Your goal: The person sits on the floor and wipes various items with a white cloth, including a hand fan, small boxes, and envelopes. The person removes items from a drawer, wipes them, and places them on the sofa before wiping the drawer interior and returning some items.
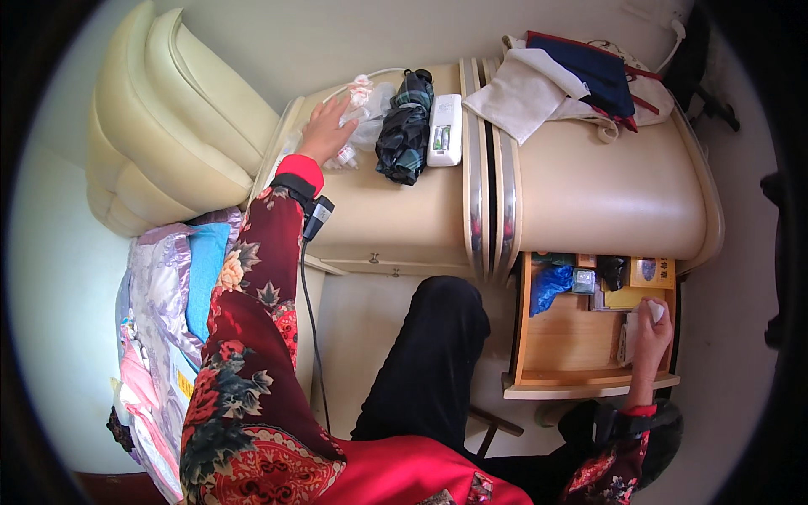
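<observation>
My left hand [327,129] is spread over the top of the left cabinet, beside clear plastic bags [372,120]. Whether the palm touches them cannot be told. A pink-and-white wrapped item [361,90] lies by the fingertips, and a small white item [344,158] in clear plastic is near the wrist. My right hand [651,334] is closed around a small white object [656,310], largely hidden by the fingers, above the right side of a pulled-out wooden drawer [568,347]. Under that hand are some white papers or packets [625,341].
A folded umbrella [407,126] and a white battery charger [445,129] holding batteries lie on the cabinet. Folded cloths [536,88] cover part of the right cabinet. Inside the drawer are a blue plastic bag [550,287] and a yellow box [652,273]. A padded headboard [170,126] stands at left.
</observation>
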Available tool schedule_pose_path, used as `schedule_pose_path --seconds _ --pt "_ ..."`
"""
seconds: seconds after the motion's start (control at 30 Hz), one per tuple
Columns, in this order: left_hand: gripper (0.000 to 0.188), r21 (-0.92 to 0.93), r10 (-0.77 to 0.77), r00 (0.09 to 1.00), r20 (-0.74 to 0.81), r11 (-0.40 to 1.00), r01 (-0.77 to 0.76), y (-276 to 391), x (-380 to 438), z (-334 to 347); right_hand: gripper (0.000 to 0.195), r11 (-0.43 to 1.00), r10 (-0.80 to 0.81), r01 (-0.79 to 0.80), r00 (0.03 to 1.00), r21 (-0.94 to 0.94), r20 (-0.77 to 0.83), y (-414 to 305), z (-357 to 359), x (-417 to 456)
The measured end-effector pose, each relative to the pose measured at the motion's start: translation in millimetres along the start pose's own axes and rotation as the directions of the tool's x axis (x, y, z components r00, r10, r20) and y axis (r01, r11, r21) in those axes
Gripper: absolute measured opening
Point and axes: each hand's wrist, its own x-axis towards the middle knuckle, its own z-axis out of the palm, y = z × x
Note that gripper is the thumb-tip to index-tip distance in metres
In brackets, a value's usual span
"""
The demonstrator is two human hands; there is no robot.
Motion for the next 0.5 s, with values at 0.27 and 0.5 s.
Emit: schedule_pose_path --seconds 0.27,0.5 --pt "0.052 -0.114 -0.022 0.935 -0.353 0.993 -0.019 -39 12 9 0.013 0.999 -0.037 0.037 0.999 -0.018 0.012 10 9 3" --pt "0.05 -0.012 0.069 0.928 -0.367 0.997 -0.078 -55 -3 9 0.014 0.998 -0.053 0.051 0.997 -0.037 -0.047 -15 -1 0"
